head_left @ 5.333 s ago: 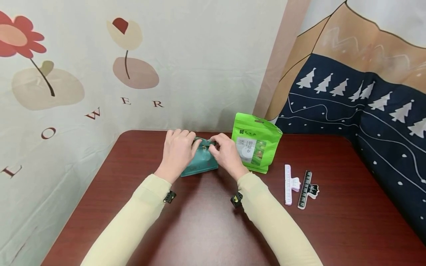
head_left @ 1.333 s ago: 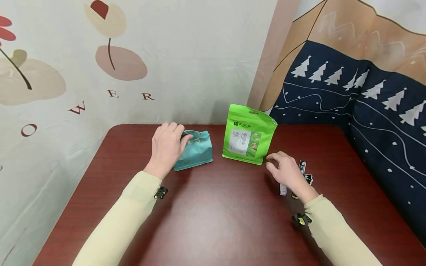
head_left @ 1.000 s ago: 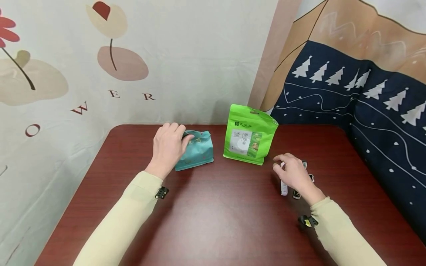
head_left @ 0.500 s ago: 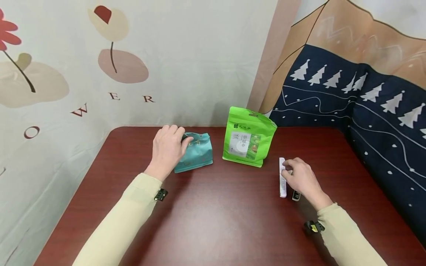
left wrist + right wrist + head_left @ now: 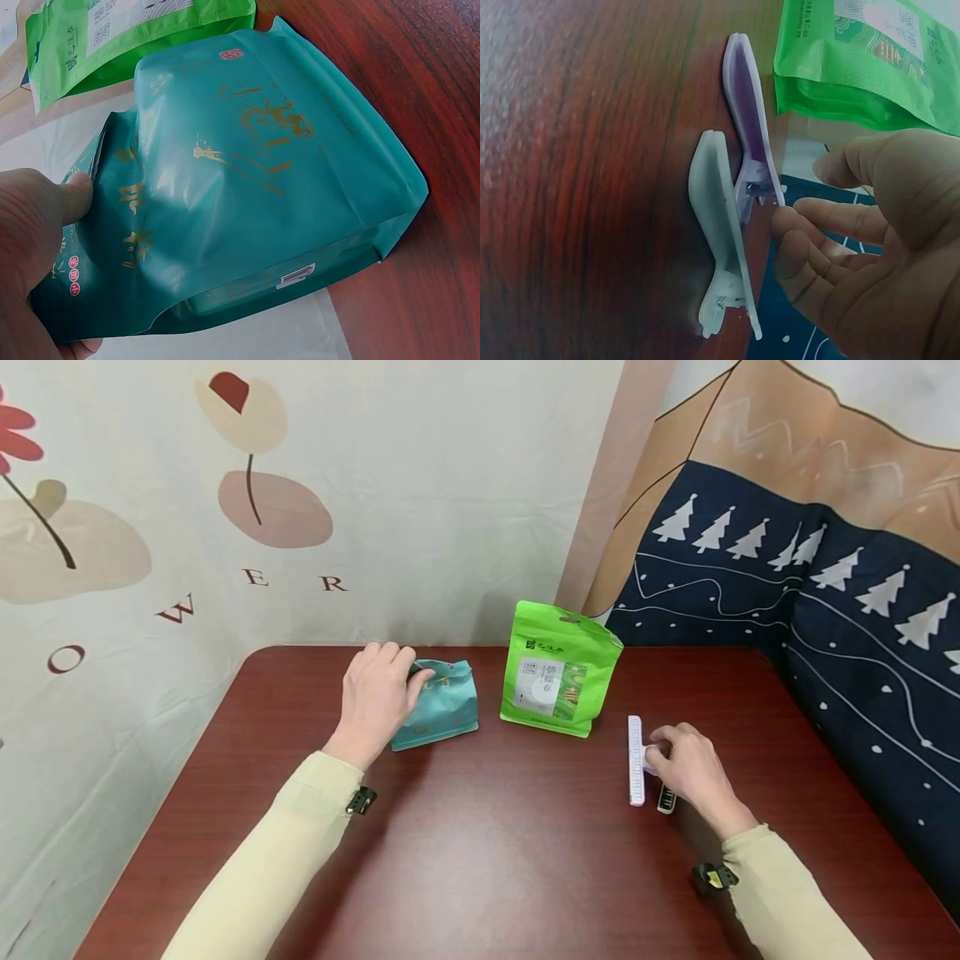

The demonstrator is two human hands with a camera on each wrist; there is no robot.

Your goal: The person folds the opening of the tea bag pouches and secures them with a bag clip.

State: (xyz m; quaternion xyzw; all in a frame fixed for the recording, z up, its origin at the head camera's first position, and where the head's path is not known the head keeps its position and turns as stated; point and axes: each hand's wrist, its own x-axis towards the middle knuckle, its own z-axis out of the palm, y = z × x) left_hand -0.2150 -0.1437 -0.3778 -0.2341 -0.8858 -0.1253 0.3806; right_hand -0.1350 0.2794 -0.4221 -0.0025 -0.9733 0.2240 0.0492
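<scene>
Left hand (image 5: 377,697) pinches the teal bag (image 5: 446,708); pale clip (image 5: 637,764) lies just by right hand (image 5: 693,768), fingers parted.

black clip (image 5: 666,799) partly behind right hand (image 5: 693,767) in head view, sleeves (image 5: 273,852) cropped

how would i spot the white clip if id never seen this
On the dark red table in the head view, find the green pouch, then look right to the person's right hand. Just left of that hand lies the white clip. Its pale bar sets it apart from the black clip partly hidden by the hand.
</scene>
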